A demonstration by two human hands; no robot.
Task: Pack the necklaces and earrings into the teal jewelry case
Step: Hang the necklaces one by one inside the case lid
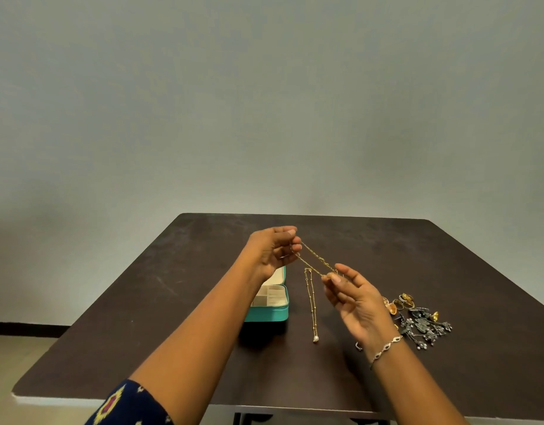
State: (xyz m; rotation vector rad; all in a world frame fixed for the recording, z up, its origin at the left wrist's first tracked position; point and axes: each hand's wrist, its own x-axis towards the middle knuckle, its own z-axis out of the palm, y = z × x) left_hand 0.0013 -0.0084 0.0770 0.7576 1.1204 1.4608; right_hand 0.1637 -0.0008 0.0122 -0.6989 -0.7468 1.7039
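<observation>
Left hand (276, 250) and right hand (353, 299) each pinch the thin gold chain necklace with a pearl drop (312, 302), stretched between them, its tail dangling over the dark brown table (172, 302). Just under the left hand sits the teal jewelry case (270, 314), lid open. Packing this necklace seems the step in hand; next it must be gathered and lowered into a compartment untangled. Right of the right hand lie gold and silver earrings (424, 328).
</observation>
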